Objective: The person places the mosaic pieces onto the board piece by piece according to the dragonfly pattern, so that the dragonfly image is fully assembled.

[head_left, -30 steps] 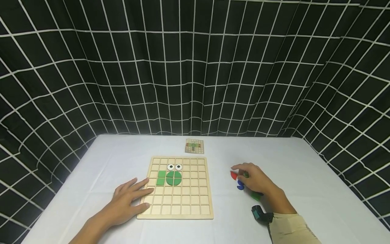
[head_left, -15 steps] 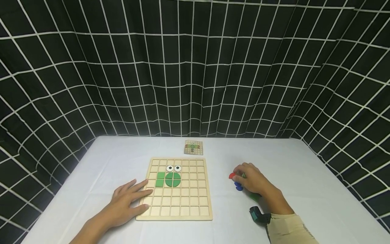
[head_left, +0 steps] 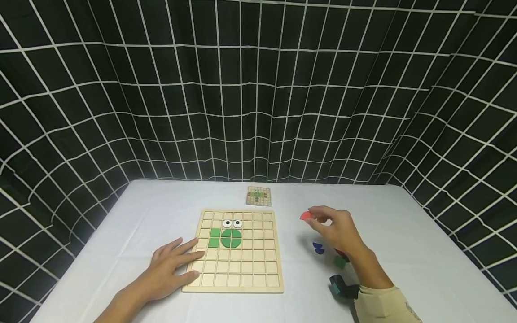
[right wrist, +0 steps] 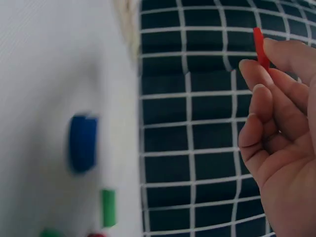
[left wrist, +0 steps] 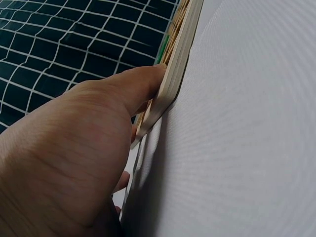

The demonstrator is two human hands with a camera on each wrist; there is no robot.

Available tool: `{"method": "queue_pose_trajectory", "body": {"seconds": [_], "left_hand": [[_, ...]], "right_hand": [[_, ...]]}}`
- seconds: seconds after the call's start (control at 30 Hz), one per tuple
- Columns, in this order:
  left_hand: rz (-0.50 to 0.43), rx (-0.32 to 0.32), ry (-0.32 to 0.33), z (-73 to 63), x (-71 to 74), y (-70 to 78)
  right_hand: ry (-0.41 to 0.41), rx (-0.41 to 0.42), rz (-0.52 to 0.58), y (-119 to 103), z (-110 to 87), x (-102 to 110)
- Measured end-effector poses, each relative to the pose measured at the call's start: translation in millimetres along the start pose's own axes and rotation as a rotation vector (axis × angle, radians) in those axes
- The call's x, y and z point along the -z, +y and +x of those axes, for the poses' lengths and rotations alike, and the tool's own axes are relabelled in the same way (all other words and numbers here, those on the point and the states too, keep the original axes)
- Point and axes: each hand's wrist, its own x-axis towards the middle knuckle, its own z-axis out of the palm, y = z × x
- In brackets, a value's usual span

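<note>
My right hand (head_left: 335, 229) pinches a flat red quarter-circle piece (head_left: 305, 216) between thumb and fingertips, lifted off the table; the right wrist view shows that red piece (right wrist: 260, 49) edge-on. My left hand (head_left: 171, 265) lies with fingers spread on the left edge of a wooden grid board (head_left: 254, 269). In the left wrist view the thumb (left wrist: 140, 81) rests on the board's rim. On the board sit two eye pieces (head_left: 232, 223), green squares (head_left: 214, 237) stacked at the left, and green quarter-circles forming a disc (head_left: 231, 238).
Below my right hand lie blue pieces (head_left: 318, 248), a green piece (head_left: 340, 262) and a dark red piece (head_left: 342, 255), partly hidden by the wrist. A small pattern card (head_left: 258, 196) lies behind the board. A black gridded curtain (head_left: 258, 112) borders the white table (head_left: 141, 215).
My right hand has taken hold of the red quarter-circle and raised it from the table, uncovering more of the loose pieces. The left hand stays on the board's edge.
</note>
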Motion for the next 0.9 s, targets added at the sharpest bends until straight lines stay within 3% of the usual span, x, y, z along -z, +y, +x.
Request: {"method": "queue_pose_trajectory", "body": {"seconds": [0.17,0.5,0.7,0.9], "left_hand": [[0.003,-0.008,0.002,0.3,0.5,1.7],[-0.007,-0.016,0.003,-0.3,0.7,1.3],[-0.010,-0.021,0.007,-0.5,-0.6,-0.3],[-0.003,-0.021,0.008,-0.1,-0.3,-0.5]], "right_hand": [[0.106,0.147,0.059,-26.0,4.9,7.2],[0.204,0.243,0.199,-76.0,16.9,-4.2],[0.200,0.272,0.265,-100.7,21.2,-22.9],[0.191,0.241,0.314,-120.4,25.3,-45.7]]}}
